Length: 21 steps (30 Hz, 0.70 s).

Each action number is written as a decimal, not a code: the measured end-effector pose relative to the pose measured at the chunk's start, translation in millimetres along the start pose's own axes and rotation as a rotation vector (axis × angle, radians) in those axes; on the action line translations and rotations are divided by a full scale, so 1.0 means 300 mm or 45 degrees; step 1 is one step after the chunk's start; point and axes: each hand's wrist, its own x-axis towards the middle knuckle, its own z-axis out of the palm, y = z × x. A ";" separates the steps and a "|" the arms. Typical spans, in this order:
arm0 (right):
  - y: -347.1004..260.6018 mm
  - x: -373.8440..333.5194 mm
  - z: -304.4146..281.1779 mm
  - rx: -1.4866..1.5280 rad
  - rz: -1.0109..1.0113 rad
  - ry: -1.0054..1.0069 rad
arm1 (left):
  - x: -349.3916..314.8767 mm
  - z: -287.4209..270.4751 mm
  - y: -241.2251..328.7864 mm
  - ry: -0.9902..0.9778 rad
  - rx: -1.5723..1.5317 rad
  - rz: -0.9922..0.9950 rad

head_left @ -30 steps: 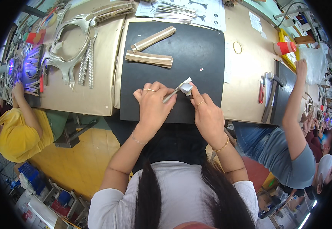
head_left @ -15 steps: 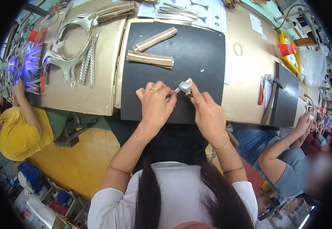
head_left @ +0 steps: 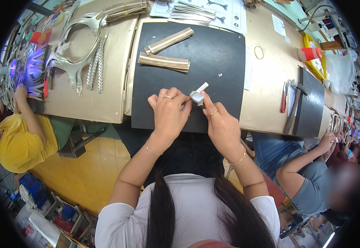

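Note:
Over a black mat [head_left: 213, 53], my left hand [head_left: 169, 109] is closed in a pinch at the left end of a small shiny silvery piece [head_left: 197, 97]. The thumb and forefinger of my right hand [head_left: 223, 126] grip the same piece from the right. A narrow white strip [head_left: 203, 87] sticks out of it toward the far side. Its exact kind I cannot make out, as my fingers cover part of it. Farther up the mat lie two flat brown strips with a pale middle band: an angled one [head_left: 169, 41] and a nearly level one [head_left: 164, 62].
Left of the mat are a silvery cut-out frame [head_left: 72, 66] and braided straps [head_left: 97, 64]. To the right lie red-handled pliers [head_left: 283, 99], a hammer [head_left: 294, 105] and a rubber band [head_left: 258, 52]. Papers [head_left: 229, 18] lie behind the mat. Co-workers sit on both sides.
The silvery piece has turned and shifted slightly left, and more of the white strip shows. My right hand has moved a little left with it; my left hand stays almost still.

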 end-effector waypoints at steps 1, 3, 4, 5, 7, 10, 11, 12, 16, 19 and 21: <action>-0.002 -0.002 0.007 -0.009 0.015 0.043 | -0.006 -0.004 -0.001 0.007 0.002 -0.019; 0.002 -0.003 0.015 -0.023 0.020 0.076 | -0.030 -0.016 0.001 0.003 0.005 -0.086; 0.002 -0.005 0.016 -0.027 0.039 0.103 | -0.038 -0.021 0.001 0.010 -0.007 -0.085; 0.005 -0.004 0.018 0.004 0.045 0.065 | -0.041 -0.022 -0.002 0.026 -0.021 -0.080; 0.009 -0.003 0.014 0.056 0.049 0.033 | -0.045 -0.019 -0.005 0.044 -0.038 -0.073; 0.006 0.003 0.001 -0.011 0.016 0.095 | -0.042 -0.013 -0.008 0.043 -0.035 -0.067; 0.000 0.003 -0.006 0.008 0.019 0.108 | -0.041 -0.013 -0.007 0.036 -0.028 -0.070; -0.007 0.002 -0.013 0.028 0.022 0.120 | -0.039 -0.013 -0.007 0.027 -0.025 -0.078; -0.042 -0.003 -0.029 0.221 -0.095 0.247 | -0.035 -0.021 -0.003 -0.018 -0.011 -0.115; -0.036 0.018 -0.023 0.038 -0.001 0.085 | -0.029 -0.021 -0.002 -0.018 -0.004 -0.109; -0.017 0.028 -0.024 -0.080 0.009 0.112 | -0.027 -0.017 -0.001 -0.001 -0.008 -0.111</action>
